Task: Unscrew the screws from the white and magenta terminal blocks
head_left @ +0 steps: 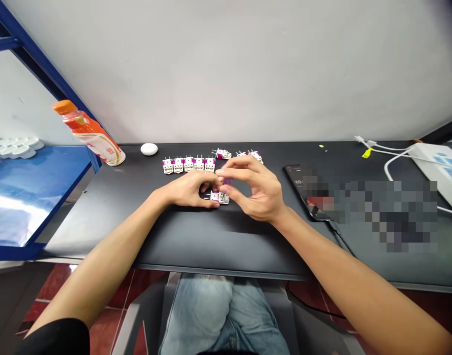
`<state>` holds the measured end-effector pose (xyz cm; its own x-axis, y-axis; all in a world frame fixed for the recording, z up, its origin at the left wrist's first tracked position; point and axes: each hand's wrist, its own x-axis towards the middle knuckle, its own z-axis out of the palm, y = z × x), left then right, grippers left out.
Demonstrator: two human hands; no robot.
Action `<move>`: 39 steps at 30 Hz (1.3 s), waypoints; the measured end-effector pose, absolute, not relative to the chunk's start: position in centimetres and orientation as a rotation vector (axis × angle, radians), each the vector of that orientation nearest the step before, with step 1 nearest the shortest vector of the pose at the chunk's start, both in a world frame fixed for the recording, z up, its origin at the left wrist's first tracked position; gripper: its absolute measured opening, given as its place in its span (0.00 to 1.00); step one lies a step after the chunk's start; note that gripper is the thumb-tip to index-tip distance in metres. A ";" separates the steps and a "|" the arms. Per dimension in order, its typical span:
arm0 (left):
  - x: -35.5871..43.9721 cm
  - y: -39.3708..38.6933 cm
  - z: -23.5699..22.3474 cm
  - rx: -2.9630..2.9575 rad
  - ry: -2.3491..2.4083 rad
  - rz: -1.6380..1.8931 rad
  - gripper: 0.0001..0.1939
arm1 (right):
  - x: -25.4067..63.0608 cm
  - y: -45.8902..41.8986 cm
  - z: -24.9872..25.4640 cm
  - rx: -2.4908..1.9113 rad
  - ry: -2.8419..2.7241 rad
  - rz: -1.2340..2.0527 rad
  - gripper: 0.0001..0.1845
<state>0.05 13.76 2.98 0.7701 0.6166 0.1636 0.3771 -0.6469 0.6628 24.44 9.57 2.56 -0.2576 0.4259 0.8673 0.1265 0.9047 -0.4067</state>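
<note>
My left hand point(189, 190) rests on the dark table, its thumb and fingers closed around a small white-and-purple part with metal pins point(220, 197). Just above that part, the thumb and fingers of my right hand point(253, 190) pinch a small purple piece point(227, 181), partly covered by the fingers. The two hands meet at the fingertips. Behind my left hand stands a row of several similar white-and-purple parts point(189, 164). Another such part point(222, 154) lies beyond the fingertips, and a few more point(256, 156) are partly hidden behind my right hand.
An orange-capped bottle point(94, 135) and a white oval object point(149, 149) are at the back left. To the right lies a phone point(303, 190) with a cable, beside a blurred patch. White cables point(389, 153) lead to a white box point(438, 167). The wall borders the table point(196, 241).
</note>
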 end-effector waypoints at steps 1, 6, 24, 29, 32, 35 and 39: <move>0.0 13.8 3.0 2.341 0.746 0.501 0.18 | 24.4 9.6 2.6 -0.413 -1.821 0.260 0.21; 0.1 13.7 3.0 2.330 0.718 0.516 0.16 | 24.4 9.2 2.7 -0.462 -1.841 0.462 0.26; 0.0 13.8 2.8 2.357 0.743 0.506 0.17 | 24.4 9.6 2.8 -0.392 -1.832 0.298 0.24; 0.0 13.8 2.7 2.354 0.713 0.537 0.16 | 24.4 9.3 2.7 -0.443 -1.863 0.528 0.25; 0.0 13.8 2.8 2.350 0.730 0.505 0.16 | 24.4 9.4 2.8 -0.424 -1.887 0.383 0.20; 0.0 13.8 2.8 2.344 0.736 0.500 0.17 | 24.4 9.5 2.9 -0.393 -1.865 0.294 0.21; 0.0 13.8 2.8 2.353 0.717 0.517 0.16 | 24.5 9.3 2.9 -0.450 -1.869 0.445 0.24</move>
<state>0.00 13.83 2.80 0.7763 0.6038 0.1811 0.3621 -0.6623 0.6559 24.46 9.33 2.89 -0.3191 0.5084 0.7998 0.0933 0.8567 -0.5073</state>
